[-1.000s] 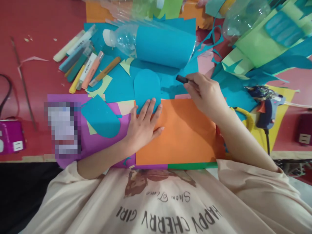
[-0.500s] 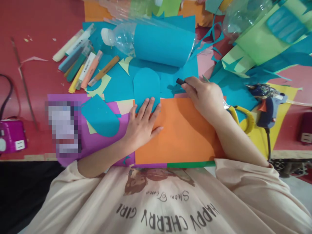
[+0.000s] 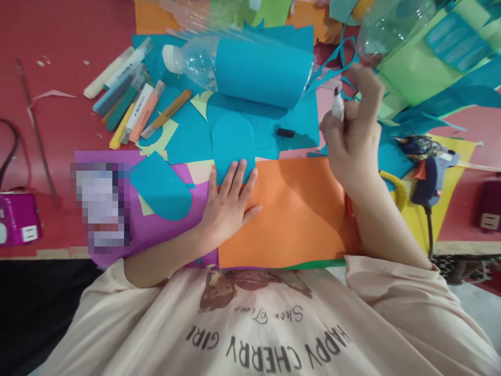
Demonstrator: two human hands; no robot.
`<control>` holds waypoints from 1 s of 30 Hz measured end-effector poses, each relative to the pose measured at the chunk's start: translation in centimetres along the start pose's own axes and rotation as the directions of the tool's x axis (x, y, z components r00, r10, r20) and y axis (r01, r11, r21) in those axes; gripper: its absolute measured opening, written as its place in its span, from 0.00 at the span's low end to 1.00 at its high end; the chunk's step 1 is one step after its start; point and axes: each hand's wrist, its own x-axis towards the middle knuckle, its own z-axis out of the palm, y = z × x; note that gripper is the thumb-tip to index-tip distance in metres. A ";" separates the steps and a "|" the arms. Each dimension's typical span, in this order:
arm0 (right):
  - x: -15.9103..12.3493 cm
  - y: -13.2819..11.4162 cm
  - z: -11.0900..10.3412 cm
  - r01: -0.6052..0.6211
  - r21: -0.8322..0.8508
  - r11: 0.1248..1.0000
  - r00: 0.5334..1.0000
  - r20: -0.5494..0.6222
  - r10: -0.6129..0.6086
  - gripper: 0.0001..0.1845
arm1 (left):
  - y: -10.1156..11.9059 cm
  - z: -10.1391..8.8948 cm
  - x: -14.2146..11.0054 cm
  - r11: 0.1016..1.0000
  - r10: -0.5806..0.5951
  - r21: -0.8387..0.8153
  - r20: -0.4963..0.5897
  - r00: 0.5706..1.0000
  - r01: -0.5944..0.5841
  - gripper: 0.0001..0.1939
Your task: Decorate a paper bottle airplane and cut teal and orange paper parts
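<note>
My left hand lies flat with fingers spread, pressing the lower end of a round-topped blue paper piece and the left edge of an orange sheet. In my right hand is a white marker, its dark tip uncovered and pointing up; the index finger is raised away from it. A black marker cap rests on the blue paper left of that hand. Above lies a clear plastic bottle with a blue paper wrap around it.
Several colored markers lie at upper left. A blurred-out phone and a blue paper cutout lie on purple paper. To the right are yellow-handled scissors, a glue gun and green paper.
The black cap has left my right hand and now lies on the blue paper. My right hand has moved right and up, turning so the uncapped marker shows. My left hand stays put.
</note>
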 end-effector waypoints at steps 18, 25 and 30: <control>-1.0 -1.9 3.8 -0.407 0.645 0.647 0.859 0.511 0.031 0.19 | -0.2 -0.6 0.1 1.000 0.019 0.011 0.009 1.000 -0.019 0.33; -1.0 -0.8 3.8 -0.436 0.662 0.610 0.852 0.521 0.043 0.29 | -0.2 -0.5 0.4 0.999 0.030 0.031 -0.013 0.999 -0.030 0.32; -0.6 -0.5 3.7 -0.322 0.663 0.675 0.900 0.436 0.002 0.22 | -0.5 -0.1 0.2 0.998 0.060 0.030 -0.045 0.997 -0.059 0.33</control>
